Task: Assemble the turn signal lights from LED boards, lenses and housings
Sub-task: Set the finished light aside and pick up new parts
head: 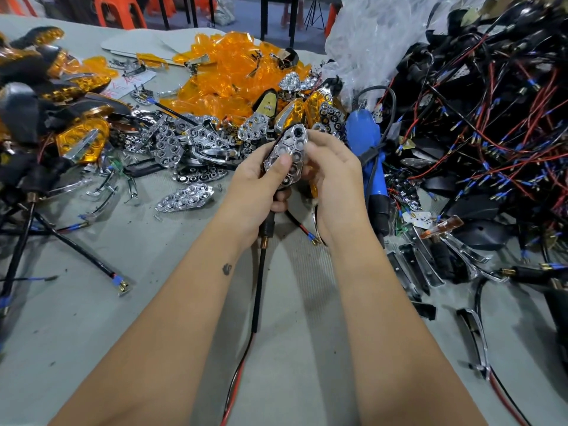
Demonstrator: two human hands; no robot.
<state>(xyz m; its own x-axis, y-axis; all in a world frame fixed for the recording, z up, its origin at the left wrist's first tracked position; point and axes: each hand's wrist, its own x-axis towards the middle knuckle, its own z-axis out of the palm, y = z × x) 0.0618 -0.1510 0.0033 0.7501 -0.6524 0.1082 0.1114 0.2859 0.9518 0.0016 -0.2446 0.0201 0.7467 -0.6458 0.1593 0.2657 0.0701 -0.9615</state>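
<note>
Over table (pixel 129 318): both hands' fingers round chrome reflector (pixel 287 152) in housing; paper scrawl (pixel 123 84) unreadable.

Lenses (pixel 227 78) lie behind reflectors (pixel 184 142); wired housings (pixel 491 118) right.

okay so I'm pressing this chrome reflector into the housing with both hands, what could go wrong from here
1. The left hand thumb presses the chrome reflector face; it could smudge or seat crooked in the black housing.
2. The red and black wires hang off the table edge and could snag on your arms.
3. The blue tool lies close beside the right hand; an elbow shift might knock it.
</note>
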